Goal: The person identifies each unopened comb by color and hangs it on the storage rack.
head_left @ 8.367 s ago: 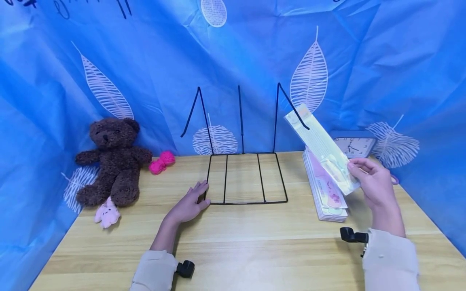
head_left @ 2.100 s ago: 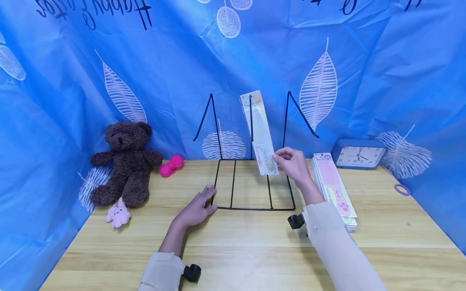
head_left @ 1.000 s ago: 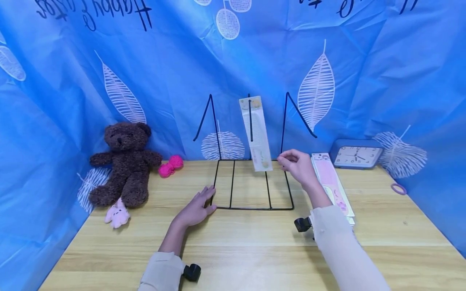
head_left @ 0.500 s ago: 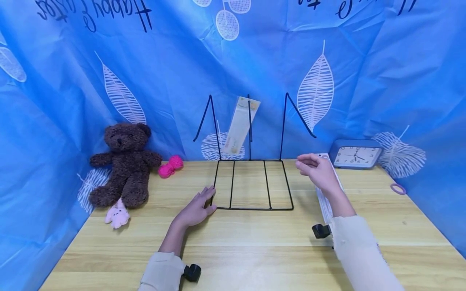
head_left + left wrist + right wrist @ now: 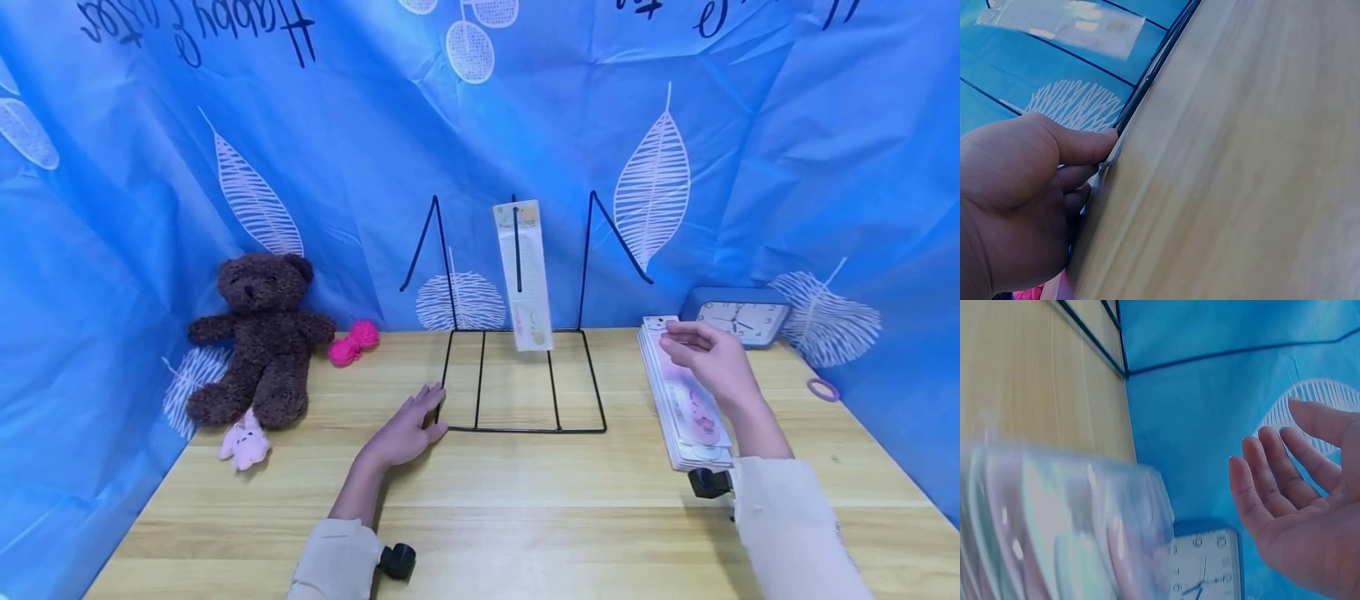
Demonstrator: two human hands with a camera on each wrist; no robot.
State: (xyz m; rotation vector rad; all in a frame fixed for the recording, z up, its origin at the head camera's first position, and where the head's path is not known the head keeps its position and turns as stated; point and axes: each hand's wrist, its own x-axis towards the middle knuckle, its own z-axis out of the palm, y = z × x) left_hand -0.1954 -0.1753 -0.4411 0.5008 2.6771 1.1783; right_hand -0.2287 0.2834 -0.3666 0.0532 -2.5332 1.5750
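Observation:
A comb in a clear packet [image 5: 527, 279] hangs from the middle hook of the black wire rack [image 5: 504, 431], tilted slightly. My left hand [image 5: 399, 429] rests at the left side of the rack's base, fingers spread. In the left wrist view, the left thumb [image 5: 1088, 145] touches the base wire. My right hand [image 5: 708, 360] is over a stack of packaged combs [image 5: 686, 408] and holds nothing. In the right wrist view, the right hand [image 5: 1310, 494] has loosely bent fingers apart from the blurred stack [image 5: 1066, 531].
A blue clock [image 5: 738, 317] stands behind the stack, with a purple ring [image 5: 823, 390] to its right. At left sit a brown teddy bear [image 5: 262, 342], a small pink plush toy [image 5: 245, 442] and a pink bow-shaped item [image 5: 354, 343]. A blue patterned cloth [image 5: 360, 167] backs the table.
My right hand carried the packaged comb from the right to the middle hook, let go, and moved back right over the stack. The comb swung on the hook. My left hand stayed at the rack.

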